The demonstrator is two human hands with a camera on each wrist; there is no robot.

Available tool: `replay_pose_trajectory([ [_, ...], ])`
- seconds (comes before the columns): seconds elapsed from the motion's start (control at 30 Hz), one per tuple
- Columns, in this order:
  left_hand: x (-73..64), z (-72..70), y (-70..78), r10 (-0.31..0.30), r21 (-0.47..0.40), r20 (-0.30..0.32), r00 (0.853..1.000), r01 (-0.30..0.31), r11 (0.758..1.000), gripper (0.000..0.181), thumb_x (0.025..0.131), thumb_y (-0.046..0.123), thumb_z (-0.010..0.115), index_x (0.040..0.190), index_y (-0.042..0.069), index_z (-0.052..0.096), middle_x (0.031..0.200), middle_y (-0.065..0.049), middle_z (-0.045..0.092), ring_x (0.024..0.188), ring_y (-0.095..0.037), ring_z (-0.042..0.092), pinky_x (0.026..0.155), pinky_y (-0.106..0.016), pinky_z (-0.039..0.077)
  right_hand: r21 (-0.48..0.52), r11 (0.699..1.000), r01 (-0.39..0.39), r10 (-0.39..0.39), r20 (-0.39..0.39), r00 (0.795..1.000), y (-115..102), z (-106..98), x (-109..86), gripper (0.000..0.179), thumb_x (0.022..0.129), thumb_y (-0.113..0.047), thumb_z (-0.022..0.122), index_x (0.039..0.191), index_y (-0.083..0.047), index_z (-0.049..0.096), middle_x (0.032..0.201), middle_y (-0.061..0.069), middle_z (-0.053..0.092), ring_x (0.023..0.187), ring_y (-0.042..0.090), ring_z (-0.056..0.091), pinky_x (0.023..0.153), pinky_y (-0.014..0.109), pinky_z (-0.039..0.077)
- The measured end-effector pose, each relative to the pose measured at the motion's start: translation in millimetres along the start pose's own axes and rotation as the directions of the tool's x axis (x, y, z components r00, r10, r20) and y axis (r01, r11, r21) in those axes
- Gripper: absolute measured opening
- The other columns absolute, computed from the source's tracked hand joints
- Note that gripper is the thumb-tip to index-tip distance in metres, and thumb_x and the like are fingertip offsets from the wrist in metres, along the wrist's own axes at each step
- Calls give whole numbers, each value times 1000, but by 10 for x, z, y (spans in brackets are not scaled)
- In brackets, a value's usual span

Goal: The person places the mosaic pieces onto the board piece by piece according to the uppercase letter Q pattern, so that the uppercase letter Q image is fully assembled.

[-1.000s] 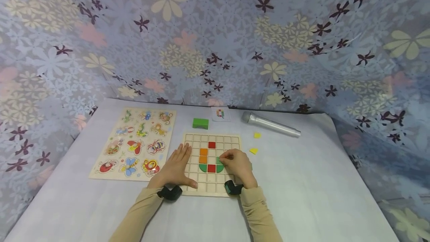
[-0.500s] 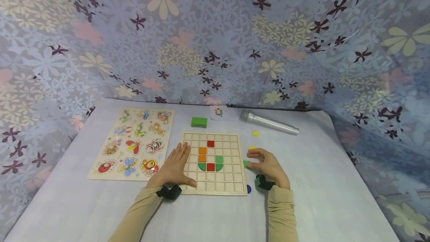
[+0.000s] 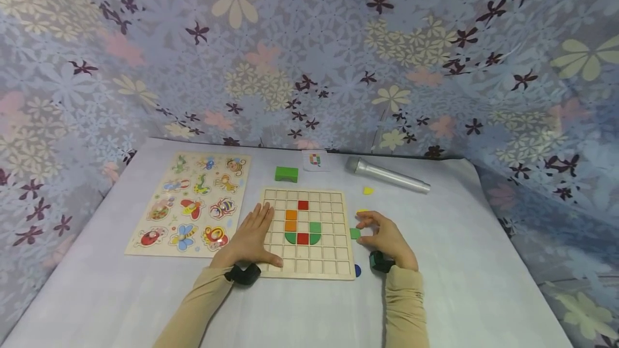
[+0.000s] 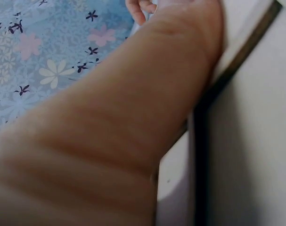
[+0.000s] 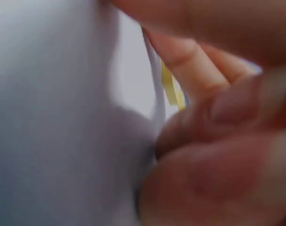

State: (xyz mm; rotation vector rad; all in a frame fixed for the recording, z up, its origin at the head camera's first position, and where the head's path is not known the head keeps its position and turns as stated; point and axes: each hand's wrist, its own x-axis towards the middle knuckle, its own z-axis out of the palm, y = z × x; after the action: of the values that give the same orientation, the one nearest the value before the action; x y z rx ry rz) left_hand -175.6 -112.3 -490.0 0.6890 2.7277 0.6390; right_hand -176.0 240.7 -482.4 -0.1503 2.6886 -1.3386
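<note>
My left hand (image 3: 250, 236) lies with spread, straight fingers on the left edge of the wooden grid board (image 3: 336, 268). Beside the board's right edge is my right hand (image 3: 388, 238), its thumb and fingers apart around a green square tile (image 3: 355, 233). The thumb tip is close to the tile; whether they touch I cannot tell. On the grid lie a red square (image 3: 303, 205), two orange squares (image 3: 290, 220), a second red square (image 3: 302, 238), a green square (image 3: 315, 227) and two rounded green pieces (image 3: 290, 237). The right wrist view shows curled fingers (image 5: 194, 179) close to the white cloth.
A yellow piece (image 3: 368, 190) lies behind my right hand, another partly hidden at its fingertips. A blue round piece (image 3: 358, 270) sits by the board's near corner. Around are an insect puzzle (image 3: 166, 214), green block (image 3: 287, 174), pattern card (image 3: 316, 160) and silver microphone (image 3: 389, 175).
My right hand let go of the green square on the grid and moved right, off the board, to another green tile, where it now hovers. The left hand stays on the board.
</note>
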Motion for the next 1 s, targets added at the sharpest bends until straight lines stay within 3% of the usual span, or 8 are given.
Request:
replay_pose_trajectory([
  [0.1, 3, 13, -7, 0, 1, 5, 1000, 0, 1000, 130, 66, 58, 81, 153, -6, 7, 162, -24, -2, 150, -40, -5, 123, -53, 3, 8, 999, -32, 32, -53, 998, -33, 61, 30, 51, 74, 3, 76, 123, -2, 61, 98, 11, 67, 90, 23, 58, 82, 33, 51],
  [0.2, 5, 19, -9, -1, 6, 12, 1000, 1, 1000, 130, 66, 58, 80, 153, -6, 7, 162, -24, -3, 150, -41, -6, 123, -53, 3, 20, 996, -87, 89, -111, 990, -36, 106, 57, 40, 78, 1, 72, 117, -3, 64, 97, 11, 65, 76, 15, 50, 63, 22, 40],
  [0.3, 3, 13, -5, -3, 10, 13, 1000, 3, 1000, 131, 66, 59, 80, 153, -6, 7, 162, -23, -3, 150, -40, -6, 123, -53, 4, 13, 992, -122, 122, -165, 979, -43, 143, 91, 29, 82, -3, 69, 110, -3, 65, 99, 12, 67, 85, 15, 56, 69, 21, 43],
  [0.4, 0, 3, 2, -3, 7, 8, 1000, 3, 1000, 131, 65, 60, 80, 153, -6, 7, 162, -23, -3, 150, -40, -6, 123, -53, 4, 30, 991, -132, 135, -202, 970, -77, 177, 123, 22, 86, -9, 68, 107, -2, 67, 99, 13, 69, 80, 15, 60, 67, 22, 46],
  [0.53, 0, -6, 5, 4, 8, 2, 1000, -4, 1000, 131, 66, 59, 80, 153, -6, 7, 161, -24, -3, 150, -41, -5, 123, -54, 5, 196, 973, -121, 160, -201, 966, -196, 235, 169, 24, 89, -8, 67, 111, -1, 66, 96, 15, 68, 59, 10, 53, 51, 19, 44],
  [0.67, 3, -14, 6, 1, 13, 6, 1000, -1, 1000, 131, 66, 58, 80, 153, -6, 7, 161, -24, -3, 150, -41, -6, 123, -54, 5, 290, 951, -105, 161, -176, 971, -366, 338, 233, 23, 90, -9, 66, 111, 0, 65, 96, 15, 69, 56, 7, 51, 49, 17, 43],
  [1.0, 0, -20, 12, -8, 24, 21, 1000, 8, 1000, 130, 66, 58, 80, 153, -6, 7, 162, -24, -3, 150, -40, -6, 123, -53, 4, 189, 980, -64, 102, -199, 975, -609, 668, 347, 15, 87, -10, 69, 101, -4, 70, 90, 14, 70, 63, 11, 59, 54, 20, 49],
])
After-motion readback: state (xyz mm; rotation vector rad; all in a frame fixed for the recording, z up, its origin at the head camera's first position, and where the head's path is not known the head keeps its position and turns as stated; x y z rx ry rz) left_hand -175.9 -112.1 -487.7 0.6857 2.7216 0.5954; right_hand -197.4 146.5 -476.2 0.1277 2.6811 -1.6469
